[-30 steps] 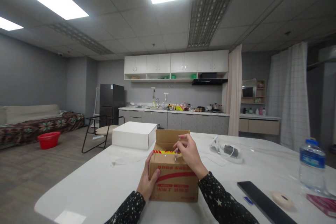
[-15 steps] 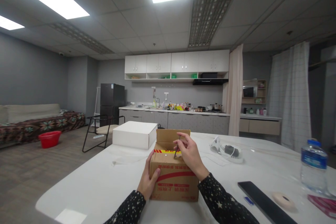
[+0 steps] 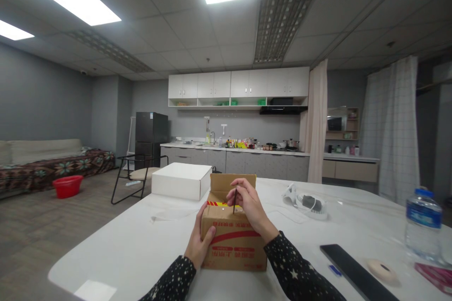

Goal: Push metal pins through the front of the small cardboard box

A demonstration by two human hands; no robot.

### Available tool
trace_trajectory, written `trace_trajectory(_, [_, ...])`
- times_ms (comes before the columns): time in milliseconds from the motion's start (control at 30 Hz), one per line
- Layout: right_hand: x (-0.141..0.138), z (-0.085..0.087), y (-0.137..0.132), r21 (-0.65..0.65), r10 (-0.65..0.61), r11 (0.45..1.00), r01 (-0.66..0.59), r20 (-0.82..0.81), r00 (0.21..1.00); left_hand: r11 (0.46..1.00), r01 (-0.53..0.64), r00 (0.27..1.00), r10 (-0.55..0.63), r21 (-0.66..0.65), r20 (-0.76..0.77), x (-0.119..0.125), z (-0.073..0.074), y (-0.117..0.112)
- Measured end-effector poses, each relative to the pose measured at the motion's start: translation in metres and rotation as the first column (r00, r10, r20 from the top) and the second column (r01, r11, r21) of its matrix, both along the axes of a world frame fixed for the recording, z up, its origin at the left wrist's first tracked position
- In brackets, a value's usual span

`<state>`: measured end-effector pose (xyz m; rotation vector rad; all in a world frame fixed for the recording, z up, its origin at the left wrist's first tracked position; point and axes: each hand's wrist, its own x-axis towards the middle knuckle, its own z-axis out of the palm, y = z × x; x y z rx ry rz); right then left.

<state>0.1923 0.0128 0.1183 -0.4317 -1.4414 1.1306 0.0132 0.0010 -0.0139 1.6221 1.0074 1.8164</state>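
A brown cardboard box (image 3: 235, 244) with red printing stands on the table in front of me, its back flap (image 3: 226, 181) raised. My left hand (image 3: 200, 237) is closed around the box's left side, thumb on the front face. Above the box top, my right hand (image 3: 247, 202) pinches a thin dark rod (image 3: 234, 201), held nearly upright. The rod's lower tip is at the top of the box near the front edge; whether it touches the cardboard I cannot tell. Yellow and red tape or print (image 3: 213, 203) shows along the top.
On the white table (image 3: 141, 249), a white box (image 3: 181, 181) stands behind to the left. To the right lie a white device with a cable (image 3: 312, 204), a dark flat slab (image 3: 353, 268), a small blue piece (image 3: 334, 270), a beige rounded case (image 3: 381, 270) and a water bottle (image 3: 423, 223).
My right hand has shifted slightly left, and the rod has gone from slanted to nearly upright. My left hand and the cardboard box have stayed in place.
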Motion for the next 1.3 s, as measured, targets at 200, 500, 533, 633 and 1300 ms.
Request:
trace_trajectory(200, [-0.016,0.007,0.003,-0.162,0.045,0.984,-0.072,-0.164,0.985,1.0,0.018,1.0,-0.018,-0.011,0.011,0.0,-0.002,0.001])
trace_trajectory(500, [-0.019,0.012,0.004,-0.298,0.041,0.948,-0.111,-0.231,0.972,1.0,0.027,1.0,-0.027,-0.008,0.002,-0.001,-0.001,0.001])
trace_trajectory(533, [-0.018,0.012,0.004,-0.302,0.048,0.946,-0.122,-0.241,0.969,1.0,0.028,1.0,-0.028,-0.008,0.0,-0.001,-0.001,0.0])
trace_trajectory(633, [-0.018,0.012,0.005,-0.312,0.062,0.939,-0.148,-0.268,0.961,1.0,0.022,1.0,-0.022,-0.005,0.002,0.0,0.001,-0.001])
trace_trajectory(1300, [-0.017,0.023,-0.005,-0.422,0.146,0.874,-0.242,-0.248,0.958,1.0,0.004,1.0,-0.004,0.004,0.007,0.002,0.005,-0.005])
